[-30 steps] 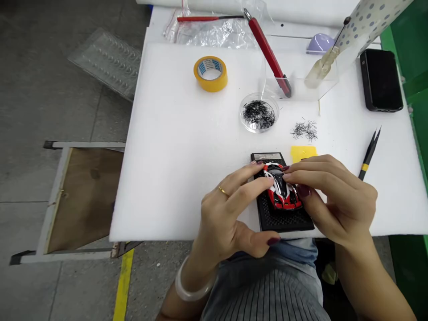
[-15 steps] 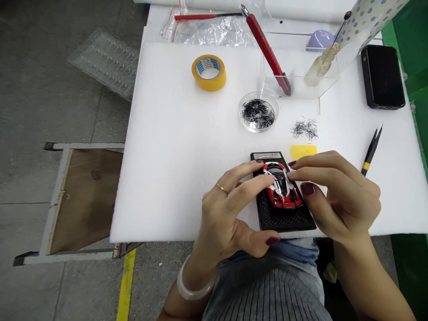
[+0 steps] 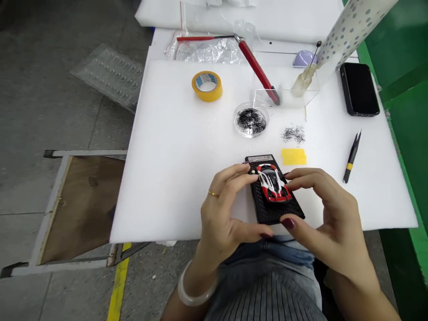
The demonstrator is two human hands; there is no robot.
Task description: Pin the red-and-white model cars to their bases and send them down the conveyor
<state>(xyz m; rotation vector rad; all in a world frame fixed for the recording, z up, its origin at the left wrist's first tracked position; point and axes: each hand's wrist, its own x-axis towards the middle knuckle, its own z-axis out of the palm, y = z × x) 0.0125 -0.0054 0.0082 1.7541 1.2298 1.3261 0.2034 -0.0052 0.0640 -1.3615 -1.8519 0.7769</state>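
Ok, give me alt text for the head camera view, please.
The left hand and right hand close around a red and white model car on a black base, on white foam, near a clear dish of black fibres.

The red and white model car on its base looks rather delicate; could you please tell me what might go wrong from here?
The left hand and right hand are close around the red and white model car, so a slip could knock it on its black base. That base sits near the front edge of the white foam sheet and might tip over. The loose black fibres lie uncovered and could scatter.
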